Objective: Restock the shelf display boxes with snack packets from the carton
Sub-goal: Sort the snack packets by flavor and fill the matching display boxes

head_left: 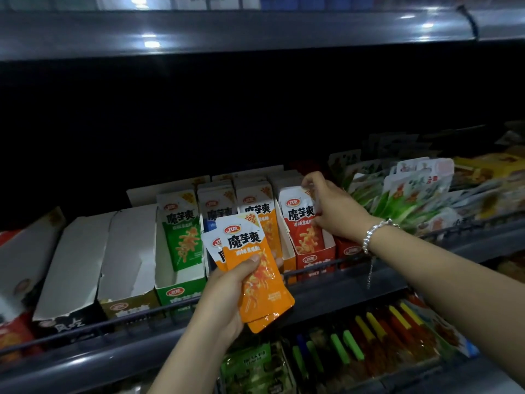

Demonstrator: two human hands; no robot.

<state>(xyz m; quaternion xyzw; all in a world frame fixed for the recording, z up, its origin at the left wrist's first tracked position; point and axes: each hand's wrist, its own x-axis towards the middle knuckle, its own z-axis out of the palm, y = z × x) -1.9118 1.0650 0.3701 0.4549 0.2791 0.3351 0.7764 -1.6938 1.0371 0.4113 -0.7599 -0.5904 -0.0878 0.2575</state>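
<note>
Low in the frame's centre, the left hand (227, 291) clamps spare glossy orange foil snack packets (257, 275) ready, while the right hand (333, 207) pinches a red-and-white foil packet (301, 220), seating it in its red cardboard display box (315, 261).

Two hands (227, 282); four stocked display boxes (176, 291); two empty boxes (125, 280)

This is a shop, at a dim retail shelf (355, 288) with a wire rail along its front edge. Open cardboard display boxes (176, 282) stand side by side along that edge, several holding upright rows of branded snack packets (181, 231) in green, blue, orange and red. More packaged snacks (409, 194) crowd the shelf's right end, and a lower shelf (369, 351) carries further wrapped goods.
</note>
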